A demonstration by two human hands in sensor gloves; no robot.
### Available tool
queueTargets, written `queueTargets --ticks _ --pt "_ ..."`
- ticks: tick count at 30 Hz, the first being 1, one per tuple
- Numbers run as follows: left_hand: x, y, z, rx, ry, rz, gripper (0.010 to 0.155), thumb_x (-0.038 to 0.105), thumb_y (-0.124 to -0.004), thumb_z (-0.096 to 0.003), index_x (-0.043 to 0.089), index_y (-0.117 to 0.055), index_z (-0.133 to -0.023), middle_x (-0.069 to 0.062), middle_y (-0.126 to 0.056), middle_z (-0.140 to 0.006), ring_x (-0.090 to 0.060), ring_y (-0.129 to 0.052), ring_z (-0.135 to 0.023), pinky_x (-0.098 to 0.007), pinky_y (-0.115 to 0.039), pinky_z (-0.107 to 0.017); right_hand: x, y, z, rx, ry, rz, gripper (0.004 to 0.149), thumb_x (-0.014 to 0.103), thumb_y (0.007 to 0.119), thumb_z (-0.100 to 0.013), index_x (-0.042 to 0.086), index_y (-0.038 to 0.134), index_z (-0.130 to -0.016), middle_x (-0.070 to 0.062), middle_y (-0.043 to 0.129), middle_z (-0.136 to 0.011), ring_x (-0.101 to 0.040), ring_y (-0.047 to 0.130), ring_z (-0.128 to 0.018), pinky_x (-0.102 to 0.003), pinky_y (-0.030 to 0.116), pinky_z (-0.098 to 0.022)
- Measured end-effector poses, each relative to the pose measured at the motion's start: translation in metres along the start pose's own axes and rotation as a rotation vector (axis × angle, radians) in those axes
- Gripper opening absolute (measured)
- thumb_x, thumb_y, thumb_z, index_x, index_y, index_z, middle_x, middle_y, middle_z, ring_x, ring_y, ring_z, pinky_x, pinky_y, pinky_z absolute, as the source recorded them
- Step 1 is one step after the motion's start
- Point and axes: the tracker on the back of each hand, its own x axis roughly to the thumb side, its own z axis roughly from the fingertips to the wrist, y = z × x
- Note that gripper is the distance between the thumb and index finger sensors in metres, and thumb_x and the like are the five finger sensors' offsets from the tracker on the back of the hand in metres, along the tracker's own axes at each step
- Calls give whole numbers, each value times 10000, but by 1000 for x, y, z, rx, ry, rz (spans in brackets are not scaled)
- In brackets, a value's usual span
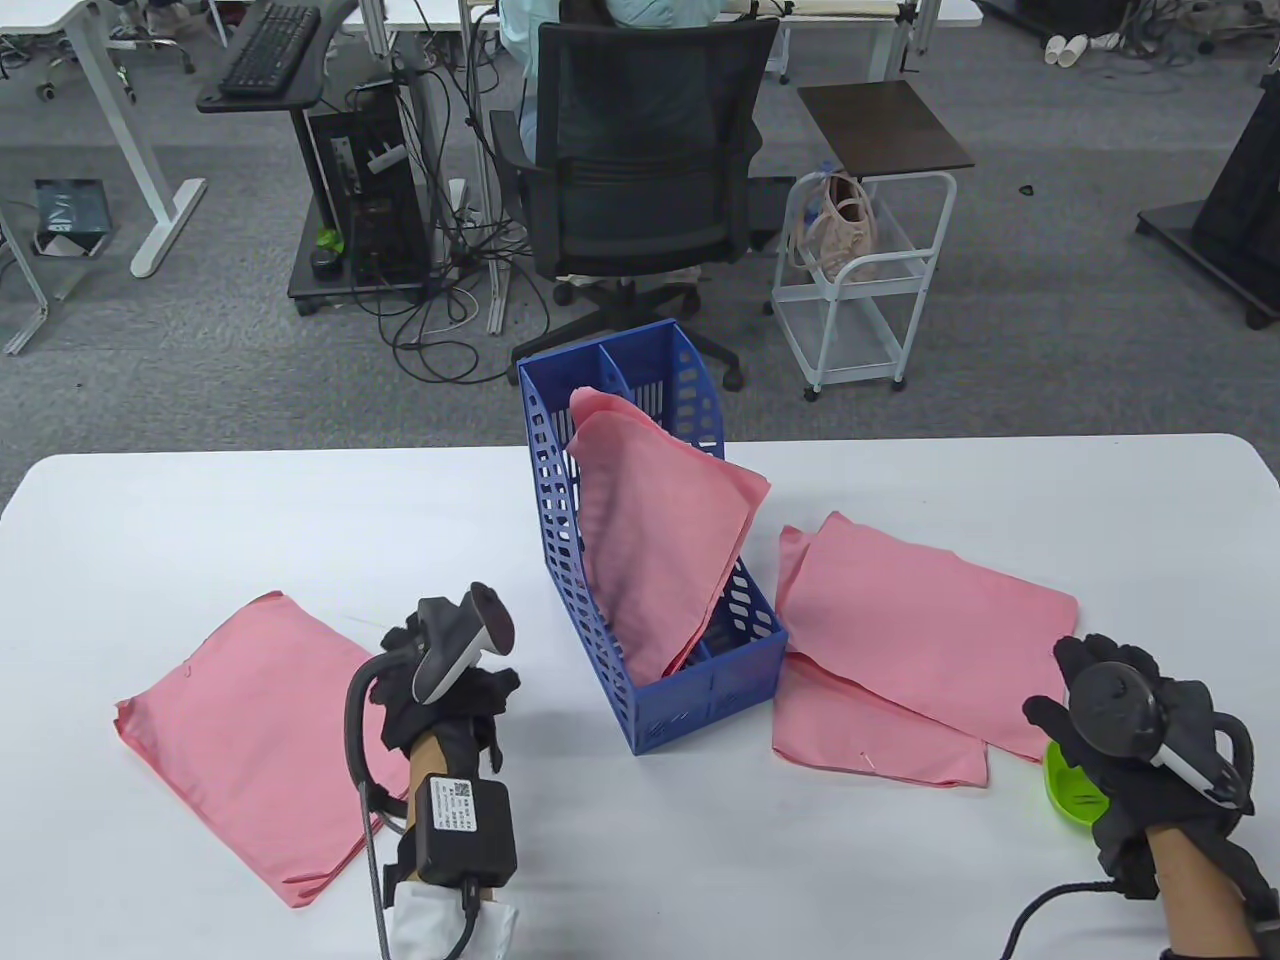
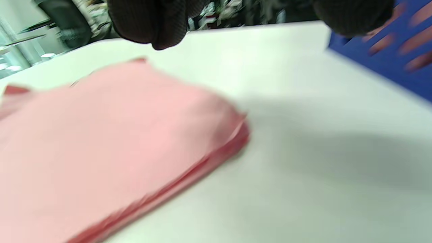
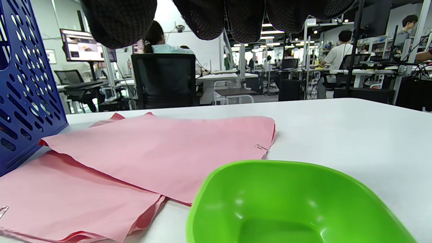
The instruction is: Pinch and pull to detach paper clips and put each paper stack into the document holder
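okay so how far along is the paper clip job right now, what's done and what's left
Done: one pink stack leans inside the blue document holder. In hand: nothing; the left hand hovers beside the left stack, and the right hand is over the green bowl. Left: three stacks on the table. The two overlapping right stacks each show a clip; the left one's is unclear.

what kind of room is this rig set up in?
Looks like an open-plan office or lab: rows of desks with monitors, a mesh office chair, and a PC tower with cables on grey carpet.
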Motion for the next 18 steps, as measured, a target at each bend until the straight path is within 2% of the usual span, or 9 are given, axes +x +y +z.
queueTargets --ticks 2,3,4,6,9,11,13,16,18 --pt "-9 -17 -8 -26 60 26 1054 653 -533 -505 -60 -154 -1181 -397 -318 -1172 -570 -610 -1042 -610 -602 -753 0 1 1 4 3 3 740 480 599 -584 91 366 -1169 -309 361 -1211 -598 356 -1078 -671 381 -784" --pt "-13 -27 -12 -27 91 45 1040 662 -453 -509 -72 -147 -1178 -408 -305 -1169 -587 -594 -1039 -618 -596 -750 0 2 1 7 2 8 740 480 599 -584 91 367 -1169 -308 361 -1211 -600 358 -1077 -670 381 -784" --pt "-15 -33 -14 -23 109 55 1061 686 -356 -479 -92 -146 -1171 -460 -297 -1142 -655 -568 -999 -672 -570 -711 0 3 1 9 1 15 740 480 599 -584 91 366 -1169 -310 362 -1211 -599 357 -1078 -671 382 -783" --pt "-20 -47 -17 -20 142 73 1015 650 -300 -509 -103 -150 -1173 -435 -306 -1156 -625 -577 -1021 -637 -598 -733 2 5 1 15 -2 33 740 480 598 -584 90 367 -1169 -309 361 -1211 -598 355 -1078 -670 383 -784" --pt "-22 -58 -20 -52 174 88 980 615 -243 -513 -108 -181 -1172 -435 -350 -1149 -626 -568 -1017 -638 -601 -727 3 6 1 20 -7 43 741 481 598 -584 90 366 -1169 -310 362 -1210 -598 358 -1077 -670 384 -784" --pt "-22 -62 -20 -77 161 89 945 594 -268 -530 -99 -222 -1172 -418 -367 -1152 -635 -504 -1028 -645 -577 -736 4 7 1 21 -13 53 741 482 598 -583 92 366 -1168 -307 362 -1211 -598 357 -1077 -669 386 -784" --pt "-21 -61 -19 -66 163 42 959 616 -320 -527 -88 -242 -1174 -416 -390 -1148 -630 -529 -1023 -640 -593 -732 6 8 1 21 -18 59 740 483 598 -582 92 369 -1168 -308 366 -1210 -598 362 -1076 -668 389 -783" --pt "-18 -66 -17 -52 140 -8 1038 674 -477 -488 -75 -266 -1175 -407 -394 -1150 -626 -533 -1028 -637 -599 -737 7 9 0 24 -25 72 740 484 597 -582 92 370 -1167 -306 366 -1210 -598 364 -1075 -668 392 -782" --pt "-16 -68 -14 -3 126 -90 1015 676 -457 -489 -58 -304 -1174 -387 -441 -1146 -600 -590 -1020 -610 -640 -731 8 9 0 26 -29 75 740 485 597 -581 94 369 -1167 -306 366 -1210 -596 366 -1076 -667 394 -782"
